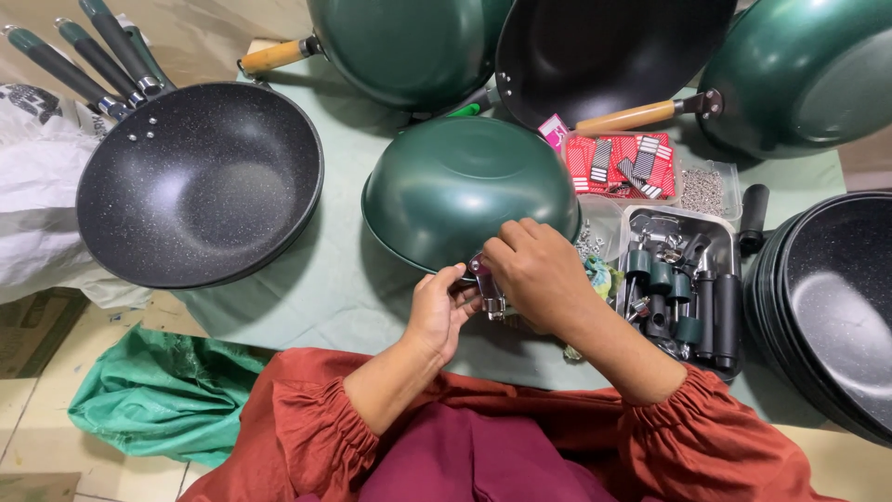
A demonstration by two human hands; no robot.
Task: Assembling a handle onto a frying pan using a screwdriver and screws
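Observation:
An upturned dark green pan [465, 181] lies bottom-up in the middle of the pale green table [325, 288]. At its near rim sits a small metal handle bracket [487, 288]. My left hand [439, 311] pinches that bracket from the left. From the right, my right hand [537, 274] closes its fingers over the same bracket and touches the pan's rim. Whether a small tool or screw is in the right hand is hidden by the fingers.
A black speckled pan [200, 181] sits on a stack at left. More green pans [799, 70] line the back. A metal tray of black and green handles [683, 288] and a box of red cards [618, 165] are at right, plus stacked pans [836, 307].

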